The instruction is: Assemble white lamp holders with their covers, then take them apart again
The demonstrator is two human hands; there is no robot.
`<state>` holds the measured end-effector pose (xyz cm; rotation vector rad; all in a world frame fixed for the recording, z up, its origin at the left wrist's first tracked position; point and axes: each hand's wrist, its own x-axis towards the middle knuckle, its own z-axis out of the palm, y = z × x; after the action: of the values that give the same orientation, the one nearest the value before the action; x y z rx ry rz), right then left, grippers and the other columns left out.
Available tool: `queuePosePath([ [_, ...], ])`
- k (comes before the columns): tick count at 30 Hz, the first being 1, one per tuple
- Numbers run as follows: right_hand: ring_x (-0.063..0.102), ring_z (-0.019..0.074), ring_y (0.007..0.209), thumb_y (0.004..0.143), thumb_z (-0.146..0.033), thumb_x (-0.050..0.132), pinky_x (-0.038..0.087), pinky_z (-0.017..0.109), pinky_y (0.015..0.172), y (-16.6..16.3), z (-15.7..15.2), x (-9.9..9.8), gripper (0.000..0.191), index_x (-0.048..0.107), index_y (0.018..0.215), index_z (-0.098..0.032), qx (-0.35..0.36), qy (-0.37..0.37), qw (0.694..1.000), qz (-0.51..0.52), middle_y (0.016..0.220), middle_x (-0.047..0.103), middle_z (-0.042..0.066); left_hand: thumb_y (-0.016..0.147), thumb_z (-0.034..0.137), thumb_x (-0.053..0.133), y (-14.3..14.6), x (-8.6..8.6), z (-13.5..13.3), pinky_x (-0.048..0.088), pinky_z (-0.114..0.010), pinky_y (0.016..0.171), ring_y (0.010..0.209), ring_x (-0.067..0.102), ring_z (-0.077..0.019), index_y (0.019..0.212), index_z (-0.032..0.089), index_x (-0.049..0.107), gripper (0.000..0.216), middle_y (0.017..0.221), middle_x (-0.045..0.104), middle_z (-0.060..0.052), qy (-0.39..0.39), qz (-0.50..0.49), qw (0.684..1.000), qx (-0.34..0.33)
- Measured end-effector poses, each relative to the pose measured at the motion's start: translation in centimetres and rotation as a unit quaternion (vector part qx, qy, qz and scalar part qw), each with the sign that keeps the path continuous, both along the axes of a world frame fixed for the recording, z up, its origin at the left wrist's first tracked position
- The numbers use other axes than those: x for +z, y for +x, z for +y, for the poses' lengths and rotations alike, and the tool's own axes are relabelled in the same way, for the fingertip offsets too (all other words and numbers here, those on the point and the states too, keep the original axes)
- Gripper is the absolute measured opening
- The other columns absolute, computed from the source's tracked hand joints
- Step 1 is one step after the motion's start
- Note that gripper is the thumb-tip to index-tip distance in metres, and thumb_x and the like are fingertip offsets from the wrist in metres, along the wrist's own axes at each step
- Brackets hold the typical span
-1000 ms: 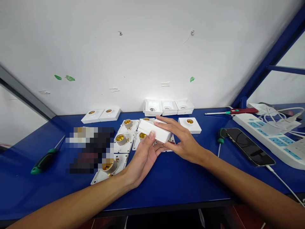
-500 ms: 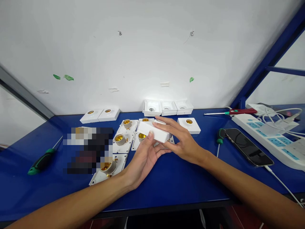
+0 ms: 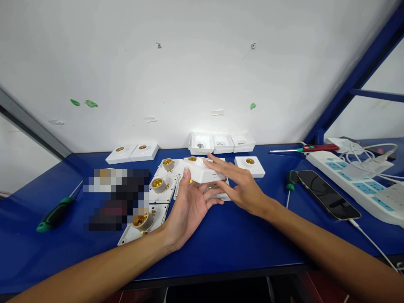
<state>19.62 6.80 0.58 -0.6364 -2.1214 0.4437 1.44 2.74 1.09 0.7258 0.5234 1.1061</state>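
My left hand and my right hand hold a white square lamp-socket cover between them, just above the blue table. The left thumb rests on its left corner and the fingers curl under it. The right fingers lie over its top and right side. Under and behind it lie several open socket bases with brass screw shells. A closed socket sits just right of my hands.
Three empty white covers stand against the wall, two closed sockets at back left. A green screwdriver lies left, another right, beside a phone, a power strip and a red-handled screwdriver.
The cover has turned in my hands from tilted on edge to nearly flat. My left thumb has slid up to its left corner, and my right fingers have spread over its top.
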Motion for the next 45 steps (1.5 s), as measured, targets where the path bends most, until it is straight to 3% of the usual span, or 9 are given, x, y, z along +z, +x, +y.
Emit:
queuePosePath([
  [4, 0.047, 0.0220, 0.152, 0.106, -0.015, 0.052, 0.048, 0.056, 0.122, 0.1, 0.2, 0.2, 0.060, 0.043, 0.157, -0.044, 0.004, 0.013, 1.000, 0.018, 0.159, 0.054, -0.006, 0.099, 0.070, 0.053, -0.1, 0.2, -0.1, 0.057, -0.036, 0.086, 0.099, 0.067, -0.0247, 0.122, 0.015, 0.063, 0.061, 0.113, 0.071, -0.015, 0.005, -0.003, 1.000, -0.011],
  [9, 0.056, 0.0221, 0.144, 0.101, -0.015, 0.061, 0.052, 0.052, 0.115, -0.1, 0.0, 0.5, 0.050, 0.059, 0.146, -0.037, -0.027, 0.027, 0.999, 0.038, 0.155, 0.060, 0.002, 0.099, 0.069, 0.054, 0.0, 0.3, -0.1, 0.056, -0.036, 0.085, 0.097, 0.067, -0.0233, 0.131, 0.019, 0.062, 0.060, 0.111, 0.070, -0.012, 0.010, 0.000, 1.000, -0.009],
  [18, 0.062, 0.0240, 0.136, 0.097, -0.011, 0.062, 0.052, 0.053, 0.110, -0.6, -0.7, 0.9, 0.051, 0.061, 0.143, -0.035, -0.032, 0.099, 0.994, 0.015, 0.151, 0.064, 0.003, 0.100, 0.056, 0.062, 0.0, -0.2, -0.3, 0.055, -0.034, 0.084, 0.108, 0.063, -0.0246, 0.123, 0.024, 0.065, 0.040, 0.113, 0.068, -0.008, 0.046, 0.033, 0.998, -0.017],
  [24, 0.058, 0.0245, 0.140, 0.101, -0.015, 0.056, 0.052, 0.049, 0.113, -0.8, -0.7, 0.5, 0.042, 0.058, 0.140, -0.030, -0.013, 0.018, 0.995, 0.101, 0.152, 0.061, 0.006, 0.100, 0.056, 0.062, -0.1, -0.6, -0.6, 0.054, -0.037, 0.088, 0.107, 0.066, -0.0232, 0.118, 0.024, 0.062, 0.037, 0.118, 0.067, -0.006, 0.069, 0.065, 0.995, -0.009],
  [28, 0.069, 0.0218, 0.104, 0.106, -0.038, 0.053, 0.062, 0.037, 0.083, -0.7, -0.5, 0.5, 0.021, 0.055, 0.124, -0.027, -0.055, -0.090, 0.977, 0.187, 0.116, 0.071, 0.006, 0.100, 0.048, 0.067, 0.1, -0.4, -1.0, 0.054, -0.039, 0.090, 0.105, 0.072, -0.0253, 0.122, 0.021, 0.058, 0.036, 0.113, 0.071, -0.008, 0.079, 0.138, 0.987, 0.022],
  [31, 0.063, 0.0191, 0.086, 0.107, -0.045, 0.049, 0.058, 0.033, 0.071, -0.6, -0.2, 0.6, 0.019, 0.053, 0.113, -0.027, -0.057, -0.135, 0.973, 0.178, 0.097, 0.065, 0.003, 0.097, 0.041, 0.072, 0.2, 0.1, -1.0, 0.055, -0.039, 0.089, 0.090, 0.074, -0.0218, 0.129, 0.023, 0.054, 0.041, 0.106, 0.074, -0.005, 0.125, 0.192, 0.970, 0.085],
  [35, 0.062, 0.0222, 0.101, 0.103, -0.040, 0.053, 0.058, 0.039, 0.086, -0.6, 0.3, 0.5, 0.020, 0.050, 0.120, -0.029, -0.055, -0.128, 0.976, 0.166, 0.112, 0.062, 0.005, 0.092, 0.035, 0.078, -0.2, 0.4, -0.1, 0.056, -0.034, 0.077, 0.073, 0.070, -0.0154, 0.117, 0.024, 0.059, 0.033, 0.106, 0.072, -0.002, 0.165, 0.242, 0.941, 0.168],
  [39, 0.058, 0.0271, 0.127, 0.096, -0.023, 0.058, 0.050, 0.047, 0.108, -0.4, 0.3, 0.7, 0.042, 0.044, 0.135, -0.031, -0.065, -0.055, 0.989, 0.119, 0.134, 0.057, 0.009, 0.090, 0.029, 0.080, -1.1, 0.3, 0.7, 0.053, -0.031, 0.077, 0.092, 0.067, -0.0183, 0.108, 0.026, 0.062, 0.026, 0.113, 0.068, -0.002, 0.257, 0.290, 0.891, 0.236],
  [45, 0.062, 0.0291, 0.123, 0.091, -0.014, 0.064, 0.050, 0.049, 0.102, 0.3, 1.0, 0.6, 0.045, 0.049, 0.131, -0.030, -0.099, 0.055, 0.994, 0.006, 0.126, 0.066, 0.008, 0.093, 0.014, 0.070, -2.1, -0.2, 1.2, 0.047, -0.035, 0.079, 0.101, 0.059, -0.0217, 0.112, 0.029, 0.069, 0.024, 0.108, 0.060, -0.003, 0.387, 0.388, 0.786, 0.285],
])
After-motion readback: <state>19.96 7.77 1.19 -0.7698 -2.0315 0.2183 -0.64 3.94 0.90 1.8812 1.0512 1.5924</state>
